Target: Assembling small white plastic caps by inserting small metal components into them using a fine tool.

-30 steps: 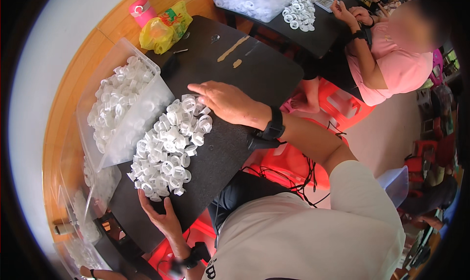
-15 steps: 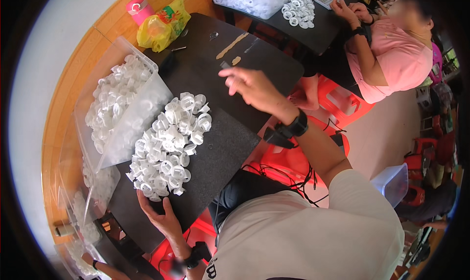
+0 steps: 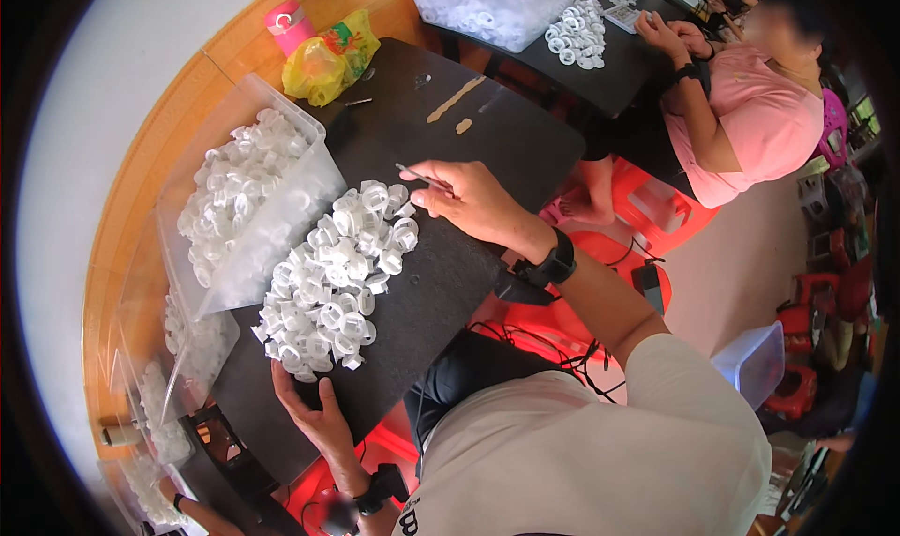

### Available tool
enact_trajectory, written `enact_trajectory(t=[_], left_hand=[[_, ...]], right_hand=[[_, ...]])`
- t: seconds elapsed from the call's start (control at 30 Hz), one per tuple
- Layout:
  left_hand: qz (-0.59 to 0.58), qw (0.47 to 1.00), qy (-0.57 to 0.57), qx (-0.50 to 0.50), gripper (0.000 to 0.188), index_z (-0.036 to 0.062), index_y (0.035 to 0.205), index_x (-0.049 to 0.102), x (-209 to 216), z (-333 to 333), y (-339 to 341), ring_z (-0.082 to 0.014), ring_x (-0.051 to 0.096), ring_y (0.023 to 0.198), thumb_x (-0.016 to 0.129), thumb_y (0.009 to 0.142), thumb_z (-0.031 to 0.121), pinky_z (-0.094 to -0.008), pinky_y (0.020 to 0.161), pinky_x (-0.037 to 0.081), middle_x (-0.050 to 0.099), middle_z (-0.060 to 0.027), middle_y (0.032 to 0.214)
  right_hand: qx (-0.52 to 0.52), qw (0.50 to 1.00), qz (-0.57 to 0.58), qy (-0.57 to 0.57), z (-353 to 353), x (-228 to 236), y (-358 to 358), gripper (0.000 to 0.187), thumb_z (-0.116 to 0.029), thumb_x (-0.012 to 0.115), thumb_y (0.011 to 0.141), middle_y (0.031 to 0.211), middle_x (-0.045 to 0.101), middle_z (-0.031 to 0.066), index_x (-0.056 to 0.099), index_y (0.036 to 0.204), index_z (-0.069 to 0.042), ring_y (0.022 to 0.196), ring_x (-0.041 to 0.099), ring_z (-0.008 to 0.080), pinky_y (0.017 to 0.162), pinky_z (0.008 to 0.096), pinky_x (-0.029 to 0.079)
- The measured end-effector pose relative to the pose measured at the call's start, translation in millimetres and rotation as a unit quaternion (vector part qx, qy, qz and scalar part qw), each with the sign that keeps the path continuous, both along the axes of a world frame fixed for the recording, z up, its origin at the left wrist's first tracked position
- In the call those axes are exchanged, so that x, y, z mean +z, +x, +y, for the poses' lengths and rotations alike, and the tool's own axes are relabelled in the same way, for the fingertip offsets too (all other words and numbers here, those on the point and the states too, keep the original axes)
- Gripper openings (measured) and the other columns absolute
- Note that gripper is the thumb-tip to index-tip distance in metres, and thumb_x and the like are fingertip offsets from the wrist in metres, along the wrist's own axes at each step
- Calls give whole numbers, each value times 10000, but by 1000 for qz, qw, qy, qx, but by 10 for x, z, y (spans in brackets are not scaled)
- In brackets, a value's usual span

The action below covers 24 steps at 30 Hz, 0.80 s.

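Note:
A heap of small white plastic rings (image 3: 337, 274) lies on a black tabletop (image 3: 506, 133). My right hand (image 3: 473, 203) hovers at the heap's upper right edge. It wears a black wristband and pinches a thin pale stick-like tool (image 3: 422, 176) that points left over the rings. My left hand (image 3: 314, 414) rests at the near edge of the tabletop, just below the heap. Its fingers are spread and hold nothing.
A clear bin (image 3: 309, 194) full of white rings stands left of the heap. A yellow bag (image 3: 328, 63) and a pink bottle (image 3: 286, 21) sit at the far corner. Another person in a pink shirt (image 3: 750, 114) works at a further table (image 3: 619, 77). Red stools (image 3: 647, 217) stand nearby, and a clear tub (image 3: 750, 363) sits on the floor to the right.
My right hand lifted off the heap, reached out over the table, and is back at the heap's edge with a thin tool in its fingers. My left hand stayed put.

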<state>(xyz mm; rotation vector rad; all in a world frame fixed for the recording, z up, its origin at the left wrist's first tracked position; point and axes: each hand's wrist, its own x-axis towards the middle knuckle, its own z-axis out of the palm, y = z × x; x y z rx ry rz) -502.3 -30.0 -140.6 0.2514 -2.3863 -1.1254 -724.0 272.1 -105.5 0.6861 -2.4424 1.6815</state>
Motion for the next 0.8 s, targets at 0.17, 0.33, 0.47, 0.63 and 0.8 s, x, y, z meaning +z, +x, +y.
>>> enact_trajectory(t=[0.17,0.33,0.47,0.63,0.8], left_hand=[[2,999,45,-11,661,1,1472,314,42,27,44,-301,346,1394,624,889,36,-409,1147,261,367,-171,1486],[-5,998,57,-5,651,2,1473,310,84,68,68,-302,349,1392,612,897,25,-406,1145,262,362,-170,1489],[-6,998,62,-8,653,3,1475,308,80,60,74,-300,348,1394,606,894,11,-405,1145,262,358,-171,1492],[-12,996,85,-7,678,-4,1474,316,127,60,87,-297,353,1389,616,867,2,-405,1145,262,357,-164,1494],[-16,994,111,0,692,-12,1461,324,159,82,45,-289,351,1395,604,830,-59,-396,1152,261,343,-156,1509]], right_hand=[[2,995,9,-98,-35,536,23,304,-129,610,947,683,586,-16,619,1239,-42,627,554,31,588,219,437],[22,993,18,-118,62,923,192,305,-98,624,924,709,657,30,624,1216,-11,638,606,51,608,232,489],[32,977,41,-207,215,795,260,226,-105,598,954,698,638,-10,668,1156,-31,621,585,23,573,194,474],[-89,947,89,-295,416,882,161,232,-159,550,989,686,615,4,674,1130,-23,483,415,-3,452,162,327],[13,992,18,-125,163,449,31,204,-130,641,926,700,623,6,685,1108,-49,598,546,49,533,233,433]])
